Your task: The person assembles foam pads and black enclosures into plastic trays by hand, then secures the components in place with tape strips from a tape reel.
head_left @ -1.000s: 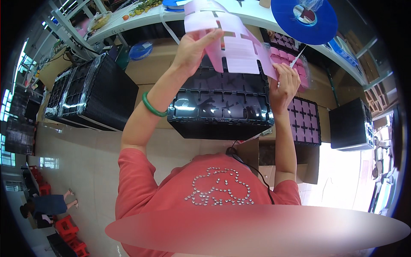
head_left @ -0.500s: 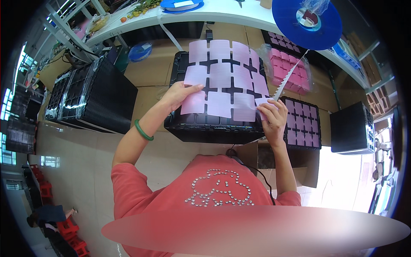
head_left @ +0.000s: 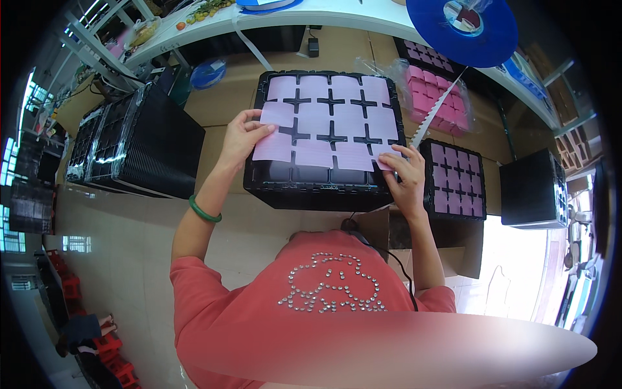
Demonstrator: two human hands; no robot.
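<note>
A thin pink sheet (head_left: 315,117) with cross-shaped cutouts lies over the top black tray (head_left: 317,188) of a stack in front of me. The sheet looks nearly flat on the tray's far part, and a strip of black compartments shows along the near edge. My left hand (head_left: 243,139) pinches the sheet's left edge between thumb and fingers. At the near right corner, my right hand (head_left: 407,178) grips the sheet, with some fingers raised. Dark tray surface shows through the cross cutouts.
Black trays stand stacked at left (head_left: 162,142) and right (head_left: 528,191). Beside my right hand sits another black tray with a pink sheet (head_left: 457,178). Beyond it lie bagged pink pieces (head_left: 440,97). A serrated white strip (head_left: 435,111) hangs from a blue reel (head_left: 427,29) by the white bench (head_left: 210,35).
The sheet has moved down and slightly left, from bulging past the tray's far edge to lying within its rim. Both hands moved with it, still gripping its edges.
</note>
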